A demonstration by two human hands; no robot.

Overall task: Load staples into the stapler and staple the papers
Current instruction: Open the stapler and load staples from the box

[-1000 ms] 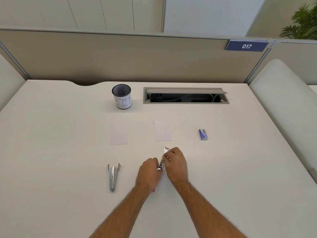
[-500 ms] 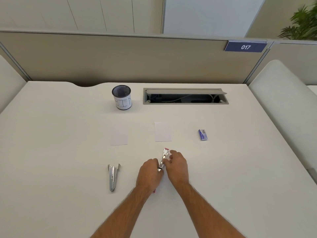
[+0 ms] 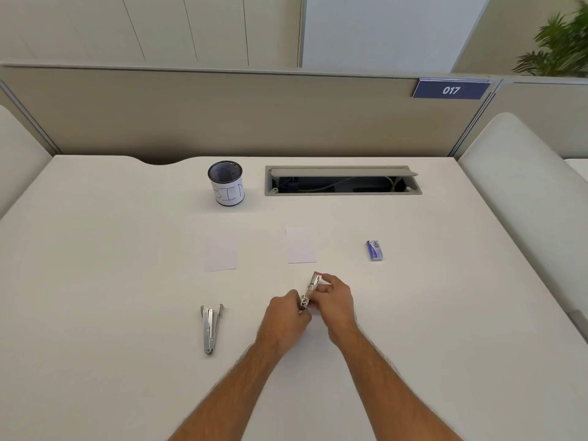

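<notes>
A small metal stapler with a pink tip [image 3: 311,288] lies between my two hands near the middle of the white desk [image 3: 95,281]. My left hand [image 3: 286,316] grips its near end. My right hand [image 3: 337,297] holds its far part from the right, fingers curled round it. Two white paper slips lie beyond: one [image 3: 220,253] to the left, one [image 3: 301,245] just past the stapler. A small blue staple box [image 3: 374,250] rests to the right.
A silver staple remover [image 3: 210,329] lies to the left of my hands. A black mesh cup labelled BIN [image 3: 226,183] stands at the back. Beside it is an open cable tray [image 3: 342,181]. A beige partition bounds the desk's far side.
Both hands stay on the stapler and have shifted only slightly. My right hand's fingers have moved a little along the stapler's far end.
</notes>
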